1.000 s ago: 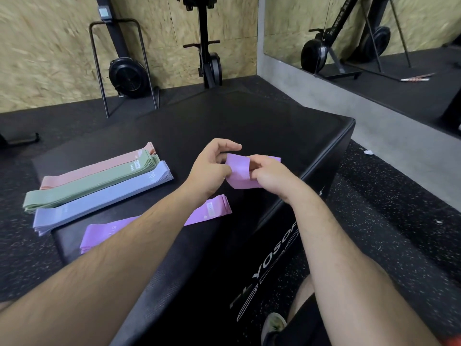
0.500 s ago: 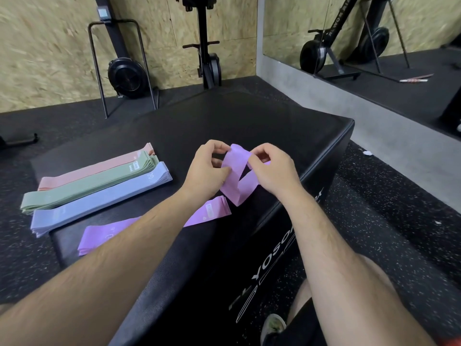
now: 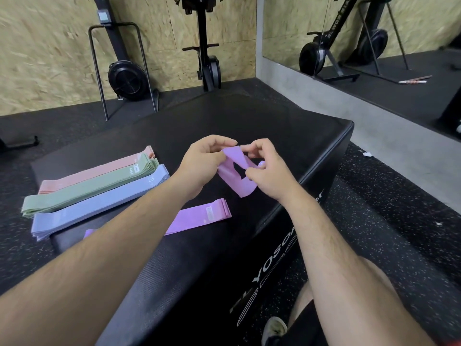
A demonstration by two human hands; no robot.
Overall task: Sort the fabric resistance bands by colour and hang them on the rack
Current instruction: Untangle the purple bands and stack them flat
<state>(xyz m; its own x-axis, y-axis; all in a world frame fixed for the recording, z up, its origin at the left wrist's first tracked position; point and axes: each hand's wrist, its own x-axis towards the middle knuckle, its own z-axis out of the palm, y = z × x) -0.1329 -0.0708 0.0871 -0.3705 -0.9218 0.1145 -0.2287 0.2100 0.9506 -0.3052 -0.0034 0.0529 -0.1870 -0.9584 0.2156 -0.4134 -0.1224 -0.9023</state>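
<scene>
A twisted purple band (image 3: 237, 171) hangs between both hands above a black padded box (image 3: 287, 131). My left hand (image 3: 202, 163) pinches its upper left part. My right hand (image 3: 267, 171) pinches its right side. Below them another purple band (image 3: 199, 217) lies flat on the box, partly hidden by my left forearm. At the left lie three flat stacks side by side: pink bands (image 3: 99, 171), green bands (image 3: 92, 187) and blue bands (image 3: 99, 204).
Black exercise machines (image 3: 124, 78) stand against the wooden wall behind the box. A mirror (image 3: 374, 33) fills the right wall above a grey ledge. Speckled black rubber floor (image 3: 399, 221) surrounds the box. My shoe (image 3: 274, 328) shows at the bottom.
The folded purple band has opened into a twisted loop hanging lower between my hands. Both hands have shifted their pinch on it and stayed above the box.
</scene>
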